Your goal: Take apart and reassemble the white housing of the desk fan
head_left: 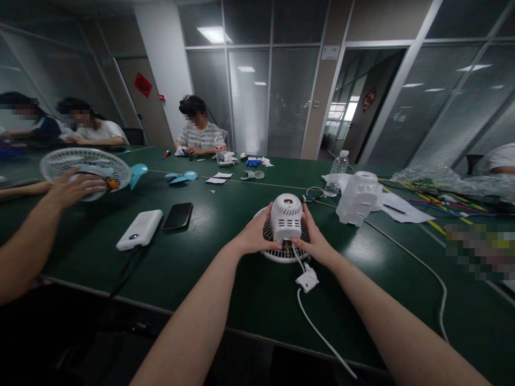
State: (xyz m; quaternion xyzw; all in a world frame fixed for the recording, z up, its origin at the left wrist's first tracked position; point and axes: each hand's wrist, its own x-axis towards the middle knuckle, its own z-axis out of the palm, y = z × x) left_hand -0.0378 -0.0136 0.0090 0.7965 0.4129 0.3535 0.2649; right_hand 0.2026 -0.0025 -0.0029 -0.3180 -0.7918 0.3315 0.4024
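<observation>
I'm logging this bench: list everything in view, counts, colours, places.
Table: 1, green, across view
Motor housing: 1, white, between both hands
Fan grille: 1, white-rimmed, under housing
Second grille: 1, white, left
Blade pieces: several, blue, left
Phone: 1, black, left
Box: 1, white, beside phone
Bottles: 2, clear, back
Slotted part: 1, white, right
Papers: several, white, scattered
Cables: several, mixed colours, right
Doors: 2, dark, behind
Other people: several, around table
Left hand: 1, bare, on housing
Right hand: 1, bare, on housing
</observation>
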